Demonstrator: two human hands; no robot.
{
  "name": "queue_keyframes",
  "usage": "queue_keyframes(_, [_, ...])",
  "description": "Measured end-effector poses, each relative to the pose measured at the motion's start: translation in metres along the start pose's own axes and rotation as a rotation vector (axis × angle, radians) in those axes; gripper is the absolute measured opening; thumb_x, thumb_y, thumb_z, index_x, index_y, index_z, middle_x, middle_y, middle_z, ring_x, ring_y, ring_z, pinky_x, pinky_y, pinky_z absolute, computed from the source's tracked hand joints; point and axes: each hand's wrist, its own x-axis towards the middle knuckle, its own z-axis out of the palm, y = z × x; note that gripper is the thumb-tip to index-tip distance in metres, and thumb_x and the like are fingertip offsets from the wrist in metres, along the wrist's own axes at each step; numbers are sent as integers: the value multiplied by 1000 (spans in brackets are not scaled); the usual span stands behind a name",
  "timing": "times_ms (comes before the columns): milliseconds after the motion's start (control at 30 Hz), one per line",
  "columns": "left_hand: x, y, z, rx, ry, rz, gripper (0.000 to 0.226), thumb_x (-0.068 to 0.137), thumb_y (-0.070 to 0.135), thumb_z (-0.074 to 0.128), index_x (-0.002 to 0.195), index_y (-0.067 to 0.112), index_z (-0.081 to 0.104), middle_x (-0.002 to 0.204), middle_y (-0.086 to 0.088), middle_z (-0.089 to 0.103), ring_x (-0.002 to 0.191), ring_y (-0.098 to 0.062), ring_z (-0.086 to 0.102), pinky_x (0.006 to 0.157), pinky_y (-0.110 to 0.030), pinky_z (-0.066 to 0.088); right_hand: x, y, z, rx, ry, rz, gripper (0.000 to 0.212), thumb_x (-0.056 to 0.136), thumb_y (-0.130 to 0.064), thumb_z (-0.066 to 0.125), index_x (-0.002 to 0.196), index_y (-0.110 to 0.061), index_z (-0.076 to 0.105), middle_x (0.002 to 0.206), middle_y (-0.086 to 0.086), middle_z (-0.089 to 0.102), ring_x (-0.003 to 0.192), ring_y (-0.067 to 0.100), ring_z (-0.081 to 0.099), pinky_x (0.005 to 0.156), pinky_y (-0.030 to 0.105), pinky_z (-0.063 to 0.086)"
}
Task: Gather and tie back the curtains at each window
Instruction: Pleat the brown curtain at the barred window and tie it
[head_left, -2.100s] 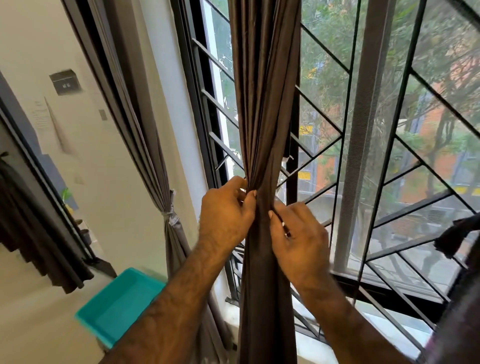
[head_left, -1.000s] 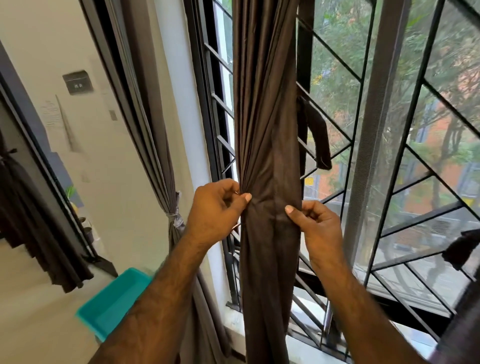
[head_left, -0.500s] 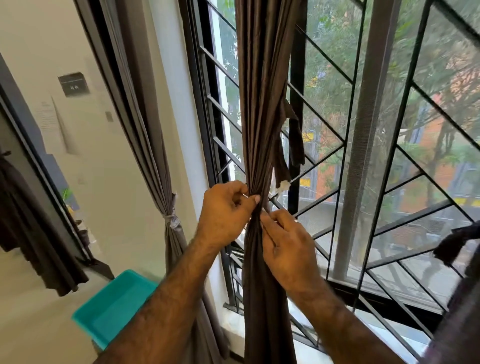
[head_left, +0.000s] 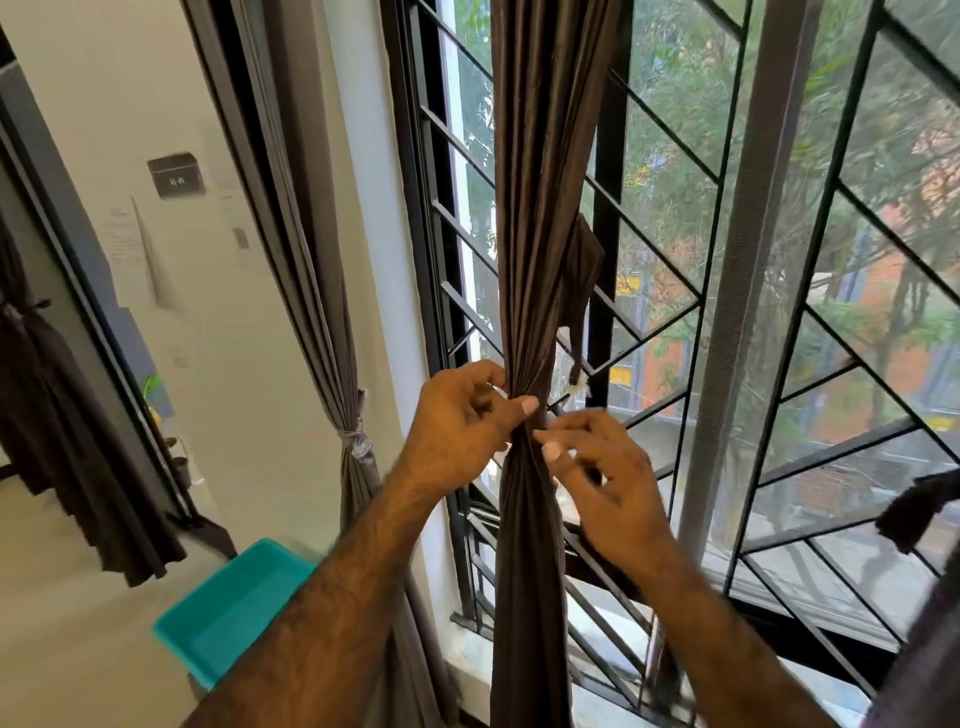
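Observation:
A dark brown curtain (head_left: 535, 208) hangs gathered into a narrow bunch in front of the window grille. My left hand (head_left: 462, 426) grips the bunch at its waist, thumb across the front. My right hand (head_left: 597, 478) is at the right side of the same spot, fingertips touching the cloth; its fingers are blurred. A dark tie-back strap (head_left: 579, 291) with a pale end dangles behind the curtain to the right. A grey curtain (head_left: 332, 291) to the left is bound with a tie (head_left: 356, 439).
Black diagonal window grille (head_left: 675, 291) and a grey upright frame post (head_left: 748, 260) stand behind the curtain. A teal bin (head_left: 228, 608) sits low left by the wall. Another dark curtain (head_left: 57, 415) hangs at far left. Dark cloth (head_left: 914, 509) shows at the right edge.
The curtain was spread between my hands a second ago and is now pinched tight at the waist. My right hand has eased slightly off to the right, and the strap hangs lower.

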Motion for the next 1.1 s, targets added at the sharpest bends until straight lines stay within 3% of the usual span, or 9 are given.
queue_keyframes(133, [1,3,8,-38,1,15,9,97,12,78,90,13,72,81,-3,76,67,-27,76,61,-45,65,12,-15,-4,127,119,175,14,103,-17,68,114,-24,74,108,-8,73,103,15,72,82,30,60])
queue_keyframes(233, [1,5,10,17,-1,150,9,96,14,78,104,16,76,100,0,73,86,-24,74,71,-41,65,22,-24,-4,93,212,123,12,103,-27,68,113,-23,71,103,-5,73,96,16,73,77,30,61])
queue_keyframes(300, [3,8,12,65,0,213,9,92,11,81,99,16,76,110,0,67,98,-21,70,75,-36,64,29,-33,-2,84,236,69,18,102,-32,65,115,-20,70,107,-1,69,96,17,72,76,30,61])
queue_keyframes(433, [3,11,21,174,41,253,17,90,10,81,83,9,65,105,1,59,93,-18,65,66,-38,62,41,-49,0,86,352,83,17,103,-25,69,112,-12,71,111,-1,59,98,4,66,73,13,53])
queue_keyframes(567, [-2,17,31,239,39,309,14,91,12,77,87,8,64,95,0,53,84,-21,60,68,-42,56,55,-57,-6,57,405,48,10,102,-29,71,109,-23,68,104,-4,60,90,10,65,72,23,56])
queue_keyframes(667, [-2,24,35,260,27,325,11,91,13,76,98,8,70,105,1,57,93,-15,61,77,-37,57,68,-68,-13,58,405,49,28,99,-38,73,124,-26,68,104,-4,68,88,12,68,71,20,56])
queue_keyframes(833, [-4,23,31,286,83,295,11,93,19,71,99,10,72,125,6,58,99,-10,64,79,-27,59,82,-59,-28,436,668,364,19,90,-23,76,107,-19,69,91,-4,74,74,14,70,63,32,54])
queue_keyframes(967, [-2,19,26,310,119,272,8,91,22,70,90,15,66,125,7,57,94,-10,64,75,-35,62,72,-51,-39,251,714,378,37,72,-11,68,100,-34,60,104,2,66,92,24,64,79,48,55])
queue_keyframes(1100, [4,21,28,316,107,325,10,85,16,75,93,15,69,150,7,47,112,-9,61,88,-36,60,74,-69,-31,137,530,121,47,84,-30,76,127,-23,56,123,-6,64,111,16,62,86,29,52])
